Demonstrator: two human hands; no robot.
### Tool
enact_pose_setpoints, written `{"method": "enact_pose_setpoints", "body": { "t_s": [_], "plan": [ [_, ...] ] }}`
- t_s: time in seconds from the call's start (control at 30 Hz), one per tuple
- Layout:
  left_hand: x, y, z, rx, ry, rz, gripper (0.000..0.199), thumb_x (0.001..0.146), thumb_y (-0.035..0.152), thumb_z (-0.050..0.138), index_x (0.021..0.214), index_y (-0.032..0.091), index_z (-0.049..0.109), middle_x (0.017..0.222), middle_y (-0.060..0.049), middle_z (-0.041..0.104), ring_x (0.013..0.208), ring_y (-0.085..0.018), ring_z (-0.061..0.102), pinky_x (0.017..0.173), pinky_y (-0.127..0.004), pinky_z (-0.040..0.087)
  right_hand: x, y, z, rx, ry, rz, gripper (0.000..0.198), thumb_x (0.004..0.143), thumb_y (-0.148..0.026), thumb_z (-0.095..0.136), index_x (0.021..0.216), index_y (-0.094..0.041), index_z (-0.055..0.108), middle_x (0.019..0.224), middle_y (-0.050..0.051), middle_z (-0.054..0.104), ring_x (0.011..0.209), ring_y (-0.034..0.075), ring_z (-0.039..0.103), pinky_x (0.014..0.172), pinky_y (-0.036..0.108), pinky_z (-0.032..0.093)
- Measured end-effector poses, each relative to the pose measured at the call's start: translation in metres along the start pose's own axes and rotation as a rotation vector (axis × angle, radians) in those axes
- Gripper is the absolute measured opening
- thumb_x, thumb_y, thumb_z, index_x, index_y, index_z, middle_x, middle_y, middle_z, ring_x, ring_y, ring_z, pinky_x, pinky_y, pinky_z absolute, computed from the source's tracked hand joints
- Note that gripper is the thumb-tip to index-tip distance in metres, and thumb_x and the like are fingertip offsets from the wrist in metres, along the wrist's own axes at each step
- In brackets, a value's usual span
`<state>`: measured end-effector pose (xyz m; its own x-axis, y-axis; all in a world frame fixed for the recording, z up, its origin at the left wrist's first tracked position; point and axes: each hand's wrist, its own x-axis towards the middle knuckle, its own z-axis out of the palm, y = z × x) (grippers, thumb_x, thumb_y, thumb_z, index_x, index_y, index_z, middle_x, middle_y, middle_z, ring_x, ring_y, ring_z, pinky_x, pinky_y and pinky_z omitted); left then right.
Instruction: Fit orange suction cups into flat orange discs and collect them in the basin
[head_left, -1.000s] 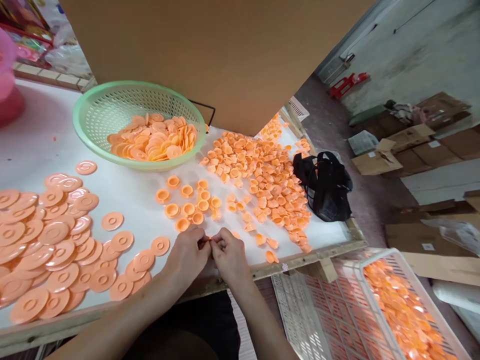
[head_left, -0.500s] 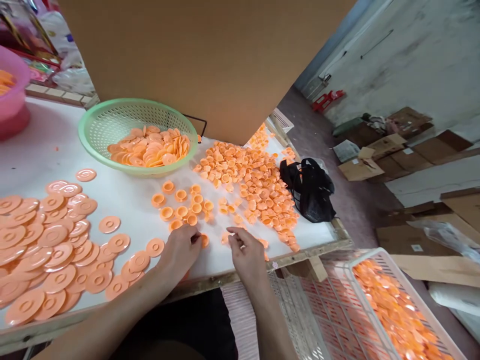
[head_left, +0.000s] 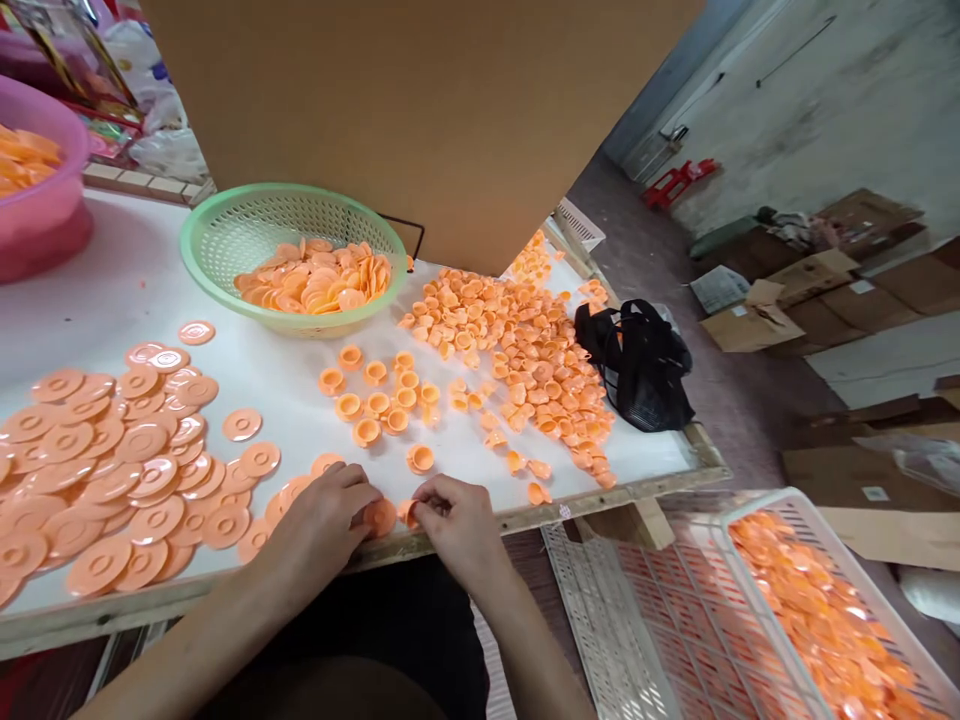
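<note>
At the table's front edge my left hand (head_left: 330, 515) has its fingers closed on the rim of a small orange toy saucer (head_left: 381, 518). Right beside it, my right hand (head_left: 459, 520) pinches a tiny orange toy cup (head_left: 407, 513), partly covered by the fingertips. A cup on a saucer (head_left: 421, 459) stands just beyond the hands. Behind it is a group of several more cups with saucers (head_left: 377, 403). Flat saucers (head_left: 142, 440) lie overlapping to the left, and a heap of loose cups (head_left: 544, 365) spreads to the right.
A green colander (head_left: 292, 318) with orange discs stands before a large cardboard box (head_left: 420, 120). At the far left is a pink basin (head_left: 45, 225). A black bag (head_left: 645, 375) lies at the table's right end. Below it stands a white crate (head_left: 739, 590) of orange pieces.
Both hands have come closer together at the table's front edge, the right one moving left from the loose cups with a cup. One cup on a saucer now stands uncovered beyond them.
</note>
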<state>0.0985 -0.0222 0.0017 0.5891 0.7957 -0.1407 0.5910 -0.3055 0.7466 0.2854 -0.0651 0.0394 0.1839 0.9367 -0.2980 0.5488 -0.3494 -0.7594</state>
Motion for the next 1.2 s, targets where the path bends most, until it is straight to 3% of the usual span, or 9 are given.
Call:
{"method": "enact_pose_setpoints", "body": {
  "t_s": [0.17, 0.4, 0.57, 0.77, 0.83, 0.93, 1.0, 1.1, 1.2],
  "plan": [
    [0.008, 0.003, 0.005, -0.011, 0.018, 0.004, 0.019, 0.085, 0.015, 0.054, 0.087, 0.021, 0.072, 0.090, -0.004, 0.063, 0.089, -0.018, 0.055, 0.078, -0.031, 0.042, 0.004, -0.005, 0.025, -0.117, 0.053, 0.034, 0.012, 0.070, -0.012, 0.057, 0.063, -0.018, 0.063, 0.058, -0.002, 0.062, 0.056, 0.011, 0.056, 0.058, 0.022, 0.041],
    [0.010, 0.017, -0.012, -0.259, -0.037, -0.135, 0.009, 0.076, 0.018, 0.062, 0.078, 0.020, 0.071, 0.082, -0.001, 0.064, 0.074, -0.013, 0.057, 0.067, -0.025, 0.042, 0.006, -0.009, 0.027, -0.156, 0.048, 0.017, 0.014, 0.070, -0.010, 0.053, 0.059, -0.019, 0.056, 0.054, -0.003, 0.057, 0.052, 0.011, 0.052, 0.054, 0.021, 0.037],
    [0.019, 0.019, 0.004, -0.274, 0.067, -0.197, 0.016, 0.075, 0.013, 0.055, 0.059, 0.016, 0.058, 0.069, 0.000, 0.059, 0.064, -0.011, 0.053, 0.060, -0.024, 0.038, 0.004, -0.009, 0.029, -0.210, 0.044, 0.003, 0.016, 0.073, -0.011, 0.052, 0.059, -0.019, 0.053, 0.058, -0.002, 0.057, 0.055, 0.012, 0.051, 0.054, 0.022, 0.035],
    [0.013, 0.007, 0.015, -0.318, 0.082, -0.146, 0.022, 0.082, 0.024, 0.052, 0.061, 0.017, 0.053, 0.067, 0.001, 0.056, 0.063, -0.011, 0.052, 0.058, -0.024, 0.037, -0.001, -0.006, 0.039, -0.327, 0.074, -0.040, 0.017, 0.079, -0.012, 0.052, 0.064, -0.018, 0.055, 0.065, 0.001, 0.059, 0.060, 0.013, 0.053, 0.059, 0.023, 0.037],
    [0.012, 0.006, 0.018, -0.290, 0.083, -0.140, 0.022, 0.083, 0.022, 0.051, 0.061, 0.017, 0.050, 0.066, 0.001, 0.055, 0.062, -0.011, 0.051, 0.058, -0.024, 0.037, -0.001, -0.008, 0.034, -0.359, 0.038, -0.102, 0.018, 0.081, -0.011, 0.050, 0.067, -0.018, 0.059, 0.069, 0.002, 0.062, 0.065, 0.014, 0.056, 0.063, 0.024, 0.039],
    [0.015, 0.012, 0.025, -0.227, 0.140, -0.107, 0.023, 0.087, 0.020, 0.047, 0.065, 0.017, 0.052, 0.071, 0.000, 0.055, 0.062, -0.012, 0.051, 0.059, -0.026, 0.036, 0.012, -0.011, 0.009, -0.291, -0.123, -0.200, 0.020, 0.083, -0.012, 0.050, 0.070, -0.019, 0.064, 0.070, 0.001, 0.065, 0.067, 0.014, 0.060, 0.065, 0.023, 0.042],
    [0.018, 0.019, 0.025, -0.221, 0.158, -0.075, 0.025, 0.090, 0.022, 0.046, 0.068, 0.017, 0.056, 0.074, -0.001, 0.056, 0.064, -0.012, 0.052, 0.061, -0.026, 0.036, 0.033, -0.011, -0.015, -0.252, -0.025, -0.218, 0.019, 0.084, -0.016, 0.052, 0.075, -0.020, 0.068, 0.070, 0.001, 0.066, 0.067, 0.014, 0.060, 0.065, 0.023, 0.044],
    [0.017, 0.021, 0.014, -0.268, 0.163, -0.020, 0.026, 0.092, 0.024, 0.045, 0.075, 0.018, 0.064, 0.077, -0.002, 0.061, 0.070, -0.012, 0.056, 0.066, -0.026, 0.039, 0.076, -0.009, -0.044, -0.416, 0.373, -0.220, 0.020, 0.081, -0.018, 0.055, 0.095, -0.018, 0.070, 0.091, 0.006, 0.066, 0.073, 0.016, 0.059, 0.072, 0.028, 0.044],
    [0.007, 0.002, -0.008, -0.213, 0.252, -0.065, 0.021, 0.091, 0.024, 0.048, 0.086, 0.021, 0.069, 0.086, -0.003, 0.065, 0.081, -0.015, 0.058, 0.072, -0.028, 0.041, 0.107, -0.007, -0.055, -0.584, 0.462, -0.189, 0.020, 0.078, -0.015, 0.055, 0.089, -0.018, 0.071, 0.098, 0.007, 0.063, 0.072, 0.016, 0.057, 0.069, 0.029, 0.042]
  ]
}}
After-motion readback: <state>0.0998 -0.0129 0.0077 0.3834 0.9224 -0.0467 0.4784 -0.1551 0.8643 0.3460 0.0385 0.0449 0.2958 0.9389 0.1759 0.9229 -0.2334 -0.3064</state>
